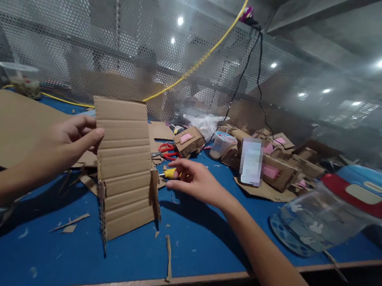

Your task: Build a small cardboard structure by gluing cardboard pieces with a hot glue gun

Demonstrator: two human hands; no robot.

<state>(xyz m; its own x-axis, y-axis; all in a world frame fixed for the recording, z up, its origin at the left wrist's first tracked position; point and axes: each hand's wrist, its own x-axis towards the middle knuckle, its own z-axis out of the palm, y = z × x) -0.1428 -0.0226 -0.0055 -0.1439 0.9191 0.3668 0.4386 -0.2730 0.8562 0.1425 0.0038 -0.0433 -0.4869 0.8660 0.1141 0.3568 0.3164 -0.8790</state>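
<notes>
My left hand (68, 141) pinches the left edge of a creased cardboard piece (126, 167) between thumb and fingers. The piece stands tilted above the blue table, with several crosswise folds and narrow side flaps bent at its lower left and right. To its right is my right hand (196, 179), thumb and forefinger apart and the other fingers curled. A yellow-handled tool (171, 173) with a metal tip shows in the gap between those fingers, seemingly behind them. Red-handled scissors (167, 151) lie just beyond.
Small cardboard models (189, 140) and a phone (251, 162) stand behind my right hand. At right is a clear jug (322, 216) with a blue and red lid. A large cardboard sheet (10, 124) lies left; scraps (169, 257) litter the blue table (211, 253).
</notes>
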